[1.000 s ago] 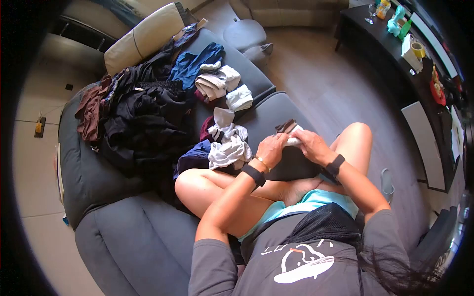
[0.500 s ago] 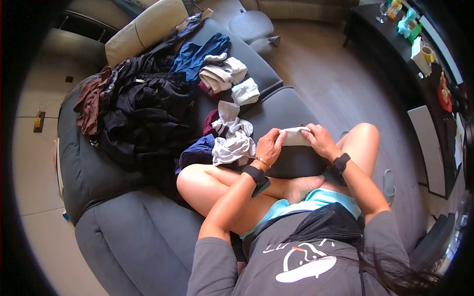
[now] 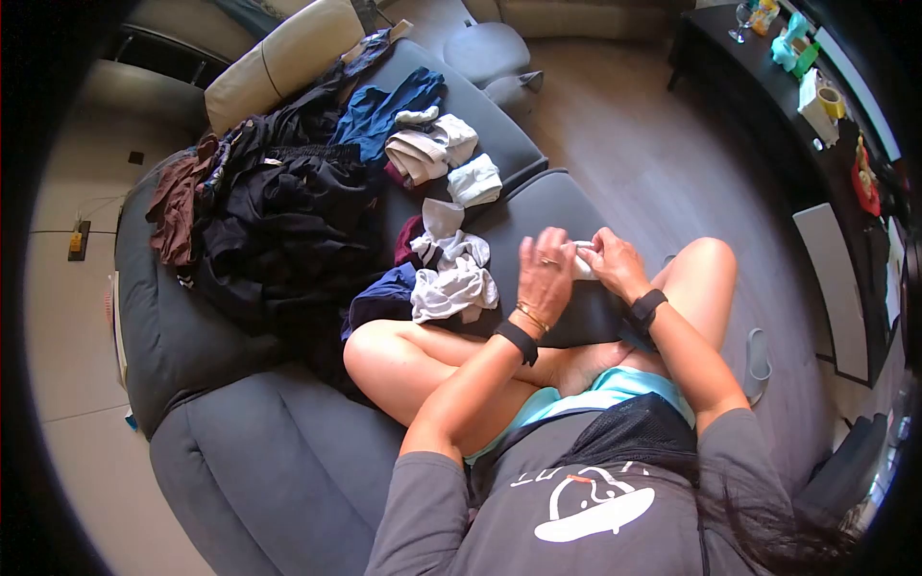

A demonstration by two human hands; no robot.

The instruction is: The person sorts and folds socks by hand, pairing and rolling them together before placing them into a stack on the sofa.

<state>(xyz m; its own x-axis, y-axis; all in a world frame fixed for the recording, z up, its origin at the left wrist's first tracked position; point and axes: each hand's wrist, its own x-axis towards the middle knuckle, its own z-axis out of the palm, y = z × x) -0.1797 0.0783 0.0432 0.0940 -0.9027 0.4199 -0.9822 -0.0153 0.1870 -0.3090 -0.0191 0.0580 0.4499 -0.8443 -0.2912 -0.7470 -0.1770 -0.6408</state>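
Observation:
Above the grey sofa seat, my right hand (image 3: 615,264) pinches a small white cloth (image 3: 583,261), partly covered by the fingers. Close against its left side is my left hand (image 3: 545,278), back upward and fingers spread; whether it touches the cloth is unclear. To the left of my hands lie crumpled whitish clothes (image 3: 454,288), with a blue garment (image 3: 389,288) and a maroon one (image 3: 408,238) beside them. Farther up sit a folded white cloth (image 3: 474,180) and a bundle of white and beige cloths (image 3: 420,154).
A large heap of black clothes (image 3: 288,206) covers the sofa's left part, with a brown garment (image 3: 178,206) at its edge and a blue one (image 3: 384,106) above. A dark cabinet (image 3: 759,106) holds small items at right. A grey slipper (image 3: 757,360) lies on the floor.
The white cloth was stretched between both hands; now it is bunched at my right fingers. My left hand has moved right and opened its fingers. The dark brown piece seen earlier no longer shows.

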